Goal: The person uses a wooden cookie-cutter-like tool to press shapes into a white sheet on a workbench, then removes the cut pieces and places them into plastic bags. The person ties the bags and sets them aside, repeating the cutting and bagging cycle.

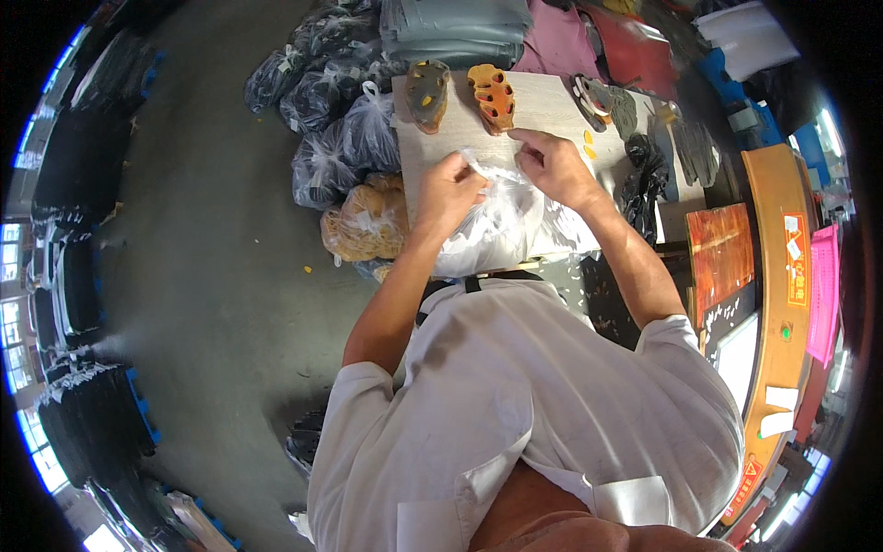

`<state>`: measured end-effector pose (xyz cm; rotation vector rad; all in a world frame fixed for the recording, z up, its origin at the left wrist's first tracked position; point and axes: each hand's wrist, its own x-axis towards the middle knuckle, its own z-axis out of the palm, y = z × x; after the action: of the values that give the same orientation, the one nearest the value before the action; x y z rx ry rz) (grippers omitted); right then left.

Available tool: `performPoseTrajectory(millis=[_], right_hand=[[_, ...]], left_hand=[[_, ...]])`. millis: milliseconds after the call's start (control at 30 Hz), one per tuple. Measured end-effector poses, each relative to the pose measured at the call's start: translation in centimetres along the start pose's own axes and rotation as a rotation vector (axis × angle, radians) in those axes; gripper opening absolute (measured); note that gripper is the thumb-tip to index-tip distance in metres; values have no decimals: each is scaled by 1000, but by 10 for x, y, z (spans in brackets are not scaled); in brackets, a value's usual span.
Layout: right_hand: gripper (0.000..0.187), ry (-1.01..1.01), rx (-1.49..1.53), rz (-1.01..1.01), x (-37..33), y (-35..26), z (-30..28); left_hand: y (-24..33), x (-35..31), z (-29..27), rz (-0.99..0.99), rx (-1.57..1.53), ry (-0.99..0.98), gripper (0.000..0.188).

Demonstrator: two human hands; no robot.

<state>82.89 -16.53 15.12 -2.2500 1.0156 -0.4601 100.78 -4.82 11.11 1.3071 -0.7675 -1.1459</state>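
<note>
A clear plastic bag (pixel 497 216) with whitish contents rests at the near edge of the pale table, against my white shirt. My left hand (pixel 448 191) is closed in a pinch on the gathered top of the bag. On the bag's other side, my right hand (pixel 559 170) has its index finger stretched out and its other fingers curled at the bag's rim. Just beyond that fingertip lies an orange-brown sole-shaped piece with holes (pixel 493 99). A dark grey sole-shaped piece (pixel 428 97) with small yellow bits lies to its left.
Knotted bags of dark pieces (pixel 320 161) and a bag of tan pieces (pixel 368 221) are heaped left of the table (pixel 561 101). Grey sheets (pixel 455 32) are stacked behind. At right are a black bag (pixel 644 175), a reddish board (pixel 720 258) and an orange machine (pixel 777 276).
</note>
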Motion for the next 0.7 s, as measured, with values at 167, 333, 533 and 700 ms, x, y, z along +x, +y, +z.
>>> performPoseTrajectory(millis=[167,333,533,700], right_hand=[[25,-14,81,34,-6,22,-13],[24,-86,286,-122,11,20,0],[32,-281,1091,390,51,22,4],[35,-640,766,292,42,21,10]], left_hand=[[-8,-12,-23,-75,-92,-28,22],[-15,7,-8,8,6,77,17],[-5,19,4,-39,136,169,16],[0,30,3,-115,312,196,17]])
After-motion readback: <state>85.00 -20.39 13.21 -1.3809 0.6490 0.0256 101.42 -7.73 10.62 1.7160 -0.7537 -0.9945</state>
